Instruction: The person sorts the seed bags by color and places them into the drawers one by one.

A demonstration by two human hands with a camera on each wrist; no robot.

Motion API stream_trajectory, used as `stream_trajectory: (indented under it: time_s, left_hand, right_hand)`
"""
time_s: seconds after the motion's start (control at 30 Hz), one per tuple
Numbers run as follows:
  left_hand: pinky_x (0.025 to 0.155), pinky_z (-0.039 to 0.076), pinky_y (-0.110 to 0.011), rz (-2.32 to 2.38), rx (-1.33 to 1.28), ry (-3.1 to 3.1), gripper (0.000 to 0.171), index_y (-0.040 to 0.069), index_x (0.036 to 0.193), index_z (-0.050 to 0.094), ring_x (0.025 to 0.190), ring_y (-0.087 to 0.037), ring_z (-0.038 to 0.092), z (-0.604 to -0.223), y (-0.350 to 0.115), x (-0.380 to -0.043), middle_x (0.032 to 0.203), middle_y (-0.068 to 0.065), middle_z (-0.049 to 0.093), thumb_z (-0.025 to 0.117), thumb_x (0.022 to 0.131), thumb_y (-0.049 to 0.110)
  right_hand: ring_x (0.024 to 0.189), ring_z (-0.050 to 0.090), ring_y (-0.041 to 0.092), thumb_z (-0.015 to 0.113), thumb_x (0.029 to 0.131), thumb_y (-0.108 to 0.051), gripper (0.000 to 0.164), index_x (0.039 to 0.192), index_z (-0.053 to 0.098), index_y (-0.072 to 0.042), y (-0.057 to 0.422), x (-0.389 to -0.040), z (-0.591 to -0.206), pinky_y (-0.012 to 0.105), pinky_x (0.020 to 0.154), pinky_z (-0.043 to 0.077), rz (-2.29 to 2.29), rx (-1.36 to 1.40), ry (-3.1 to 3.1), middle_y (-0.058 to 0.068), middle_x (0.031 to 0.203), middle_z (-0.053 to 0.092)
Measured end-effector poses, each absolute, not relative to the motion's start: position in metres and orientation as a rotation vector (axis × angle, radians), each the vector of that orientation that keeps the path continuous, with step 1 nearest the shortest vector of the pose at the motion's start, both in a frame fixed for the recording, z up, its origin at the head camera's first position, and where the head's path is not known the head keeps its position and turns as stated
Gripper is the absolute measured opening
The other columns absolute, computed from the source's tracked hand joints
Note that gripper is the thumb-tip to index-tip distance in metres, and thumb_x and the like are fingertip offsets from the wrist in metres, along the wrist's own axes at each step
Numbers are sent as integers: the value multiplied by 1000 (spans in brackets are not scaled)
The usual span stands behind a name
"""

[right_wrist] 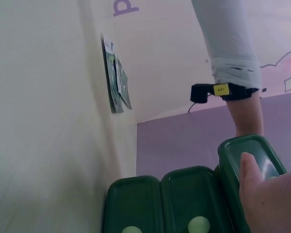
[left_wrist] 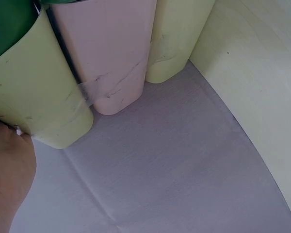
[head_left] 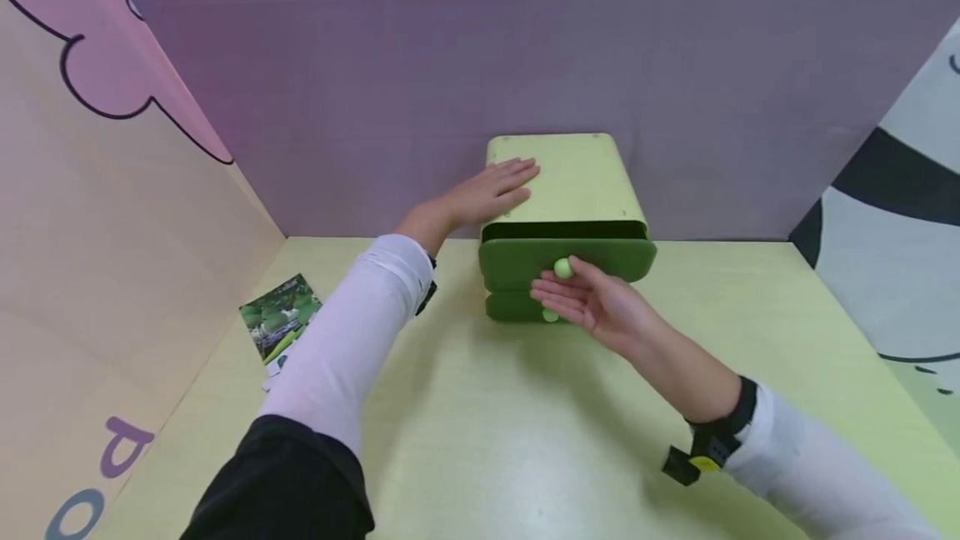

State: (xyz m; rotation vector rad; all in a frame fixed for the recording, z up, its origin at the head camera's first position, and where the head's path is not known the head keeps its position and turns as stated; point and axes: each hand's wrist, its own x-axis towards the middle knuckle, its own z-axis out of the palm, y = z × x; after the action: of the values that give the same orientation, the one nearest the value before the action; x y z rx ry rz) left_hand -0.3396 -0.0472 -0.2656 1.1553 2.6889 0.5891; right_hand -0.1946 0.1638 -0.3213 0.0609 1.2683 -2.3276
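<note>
A small drawer cabinet (head_left: 566, 177) with a pale yellow top stands against the back wall. Its green top drawer (head_left: 517, 261) sticks out a little, a dark gap showing above the front. My left hand (head_left: 487, 192) rests flat on the cabinet top near its left edge, fingers straight. At the top drawer's round light green knob (head_left: 563, 267), my right hand (head_left: 600, 307) has its thumb and index finger on either side, the other fingers stretched out below. Lower drawers (right_wrist: 136, 199) look pushed in. The left wrist view shows the cabinet's yellow and pink sections (left_wrist: 106, 53).
Green printed leaflets (head_left: 281, 319) lie on the pale wooden table (head_left: 480, 457) at the left, beside my left forearm. A purple-grey back wall (head_left: 375, 90) rises right behind the cabinet. Printed side panels (head_left: 900, 190) bound the table left and right.
</note>
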Motion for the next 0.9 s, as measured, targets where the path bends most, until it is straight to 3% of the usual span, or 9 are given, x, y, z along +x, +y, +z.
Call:
stream_trajectory:
  time_s: [0.23,0.9]
  left_hand:
    - [123,-6,-29,596,1158,2698,56,21,157,13,151,-14,-2,-266,-47,-339,164,3,6,24,106,42]
    - [123,-5,-28,571,1164,2719,56,19,156,13,151,-16,-1,-266,-46,-339,164,1,5,24,106,41]
  right_hand:
    - [99,71,23,49,102,-26,29,102,67,-3,167,-174,-324,28,90,56,-2289,9,1298,14,102,73]
    - [103,70,21,45,104,-23,29,104,68,-5,174,-134,-332,30,93,54,-2215,-157,1353,11,105,73]
